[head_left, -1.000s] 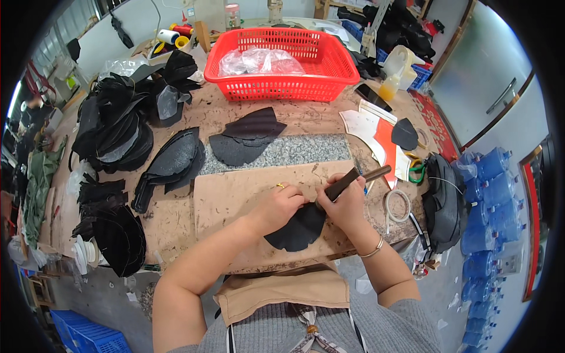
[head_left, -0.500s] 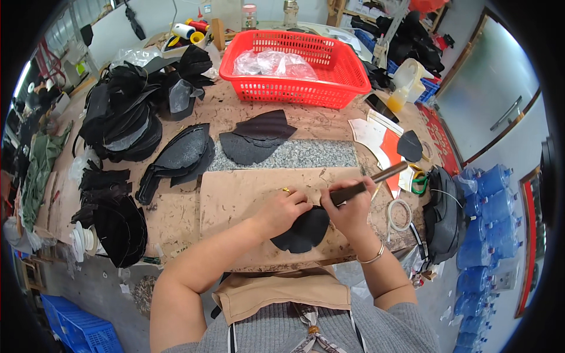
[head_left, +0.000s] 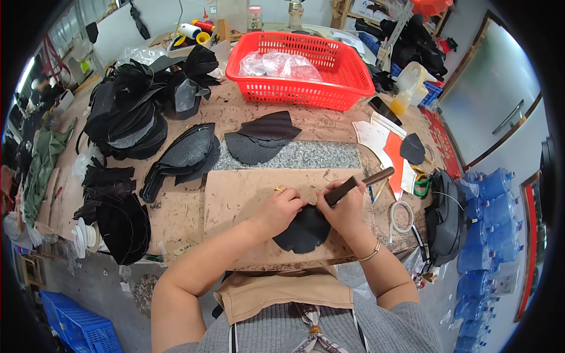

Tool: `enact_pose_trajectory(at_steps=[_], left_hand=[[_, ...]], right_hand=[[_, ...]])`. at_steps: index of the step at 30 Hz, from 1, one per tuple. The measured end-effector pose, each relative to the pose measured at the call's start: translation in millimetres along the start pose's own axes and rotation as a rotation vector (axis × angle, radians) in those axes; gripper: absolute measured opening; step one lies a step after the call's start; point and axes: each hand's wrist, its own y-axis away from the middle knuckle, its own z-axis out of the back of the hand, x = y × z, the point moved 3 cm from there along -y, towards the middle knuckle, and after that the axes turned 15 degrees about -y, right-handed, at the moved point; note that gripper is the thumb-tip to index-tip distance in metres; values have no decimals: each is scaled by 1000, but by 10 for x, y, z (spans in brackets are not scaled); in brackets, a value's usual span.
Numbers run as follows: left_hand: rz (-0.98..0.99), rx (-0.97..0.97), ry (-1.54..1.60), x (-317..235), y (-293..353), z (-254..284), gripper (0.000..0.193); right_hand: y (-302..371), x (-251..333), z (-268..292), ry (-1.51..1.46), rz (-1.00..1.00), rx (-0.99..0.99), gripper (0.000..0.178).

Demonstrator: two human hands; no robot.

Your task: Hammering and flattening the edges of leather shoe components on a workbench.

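Note:
A black, rounded flat piece (head_left: 303, 230), perhaps leather or fabric, lies on the pale board (head_left: 235, 194) in front of me. My left hand (head_left: 281, 207), with a yellow ring, has its fingers closed at the upper left edge of this piece. On the piece's upper right edge rests my right hand (head_left: 344, 209), wrapped round a hammer (head_left: 342, 191) with a dark head and brown handle slanting up to the right. The fingertips of both hands nearly meet, and they partly hide the edge between them.
Beyond the board lie a speckled stone slab (head_left: 318, 155) and stacked black pieces (head_left: 262, 136). A red basket (head_left: 300, 93) holds clear plastic. Piles of black pieces (head_left: 126, 117) cover the left. Tape (head_left: 401, 216), scissors (head_left: 421, 182) and another black stack (head_left: 444, 217) sit right.
The hammer has tilted a little lower, its handle end shifting left and down. Both hands stay at the black piece's upper edge. The whole view has shifted slightly.

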Motion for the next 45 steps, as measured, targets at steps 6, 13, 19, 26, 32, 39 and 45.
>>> enact_pose_trajectory(at_steps=[6,13,19,26,32,39,45], left_hand=[[-110,-1,-140,-94,41,52,16],[-157,44,-239,-124,45,32,22],[-32,22,-143,-85,53,55,25],[-71,53,-144,-72,138,117,29],[-97,60,-235,-115,133,121,31],[-44,38,-200,-98,193,96,27],[107,-40,-62,-77,150,192,27]], right_hand=[[-133,117,54,-72,-19,-69,24],[-107,75,31,-26,-99,14,21],[-63,106,-118,2,-7,-15,21],[-92,98,-81,-51,-34,51,24],[-147,197,-16,-48,6,-74,24],[-274,346,24,26,105,-61,20],[-75,77,-143,-40,-11,12,25]])
